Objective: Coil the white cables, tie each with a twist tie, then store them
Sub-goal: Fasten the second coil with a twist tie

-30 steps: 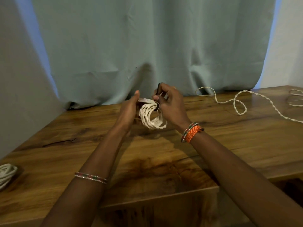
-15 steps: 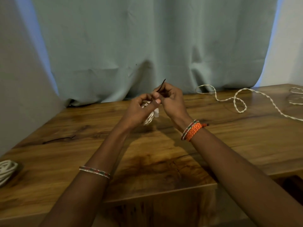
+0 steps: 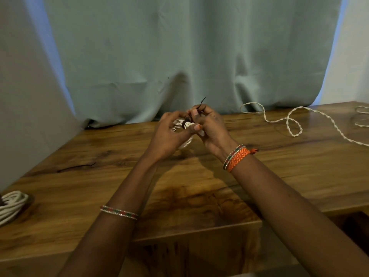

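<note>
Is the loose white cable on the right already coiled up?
No, the loose white cable lies uncoiled in wavy loops across the wooden table.

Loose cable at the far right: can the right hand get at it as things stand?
Probably not yet: the right hand is pinching the twist tie on the coil. The loose cable lies unobstructed on the table.

Over the middle of the table (image 3: 199, 196) our left hand (image 3: 169, 134) and right hand (image 3: 211, 126) met around a coiled cable (image 3: 184, 124), the twist tie (image 3: 199, 105) rising above it. A loose cable (image 3: 289, 124) lay far right, another coil (image 3: 12, 204) near left, a curtain (image 3: 179, 47) behind.
</note>
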